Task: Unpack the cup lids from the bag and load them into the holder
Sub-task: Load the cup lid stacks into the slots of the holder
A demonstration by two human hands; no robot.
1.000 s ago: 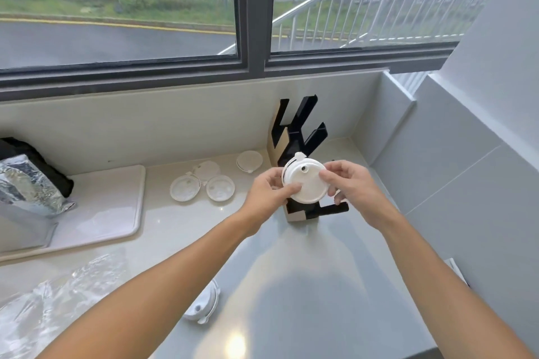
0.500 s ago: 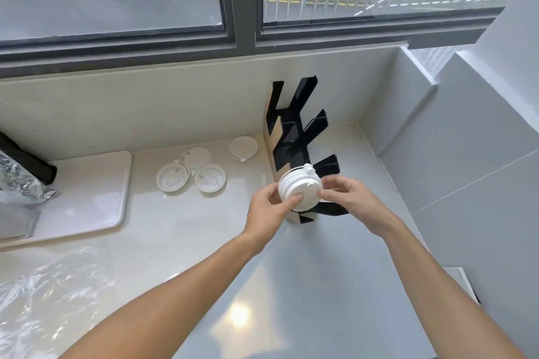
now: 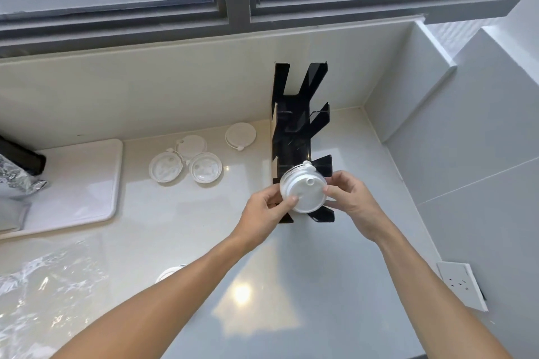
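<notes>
A stack of white cup lids [image 3: 303,191] is held between both hands at the lowest slot of the black lid holder [image 3: 294,131]. My left hand [image 3: 267,210] pinches the stack's left edge with thumb and fingers. On the right edge, my right hand [image 3: 348,198] grips it the same way. Loose lids lie on the counter to the left: two clear-looking ones [image 3: 166,167] [image 3: 205,167], one behind them [image 3: 191,146] and one near the holder [image 3: 240,134]. The clear plastic bag [image 3: 43,294] lies crumpled at the lower left.
A white mat [image 3: 75,183] lies at the left, with a foil pouch [image 3: 14,183] at its far edge. Another lid [image 3: 170,272] peeks out beside my left forearm. A wall socket [image 3: 460,285] is on the right wall. The holder stands close to the corner.
The camera has tilted down and moved closer. Both hands have carried the lid stack lower, down to the holder's bottom slot.
</notes>
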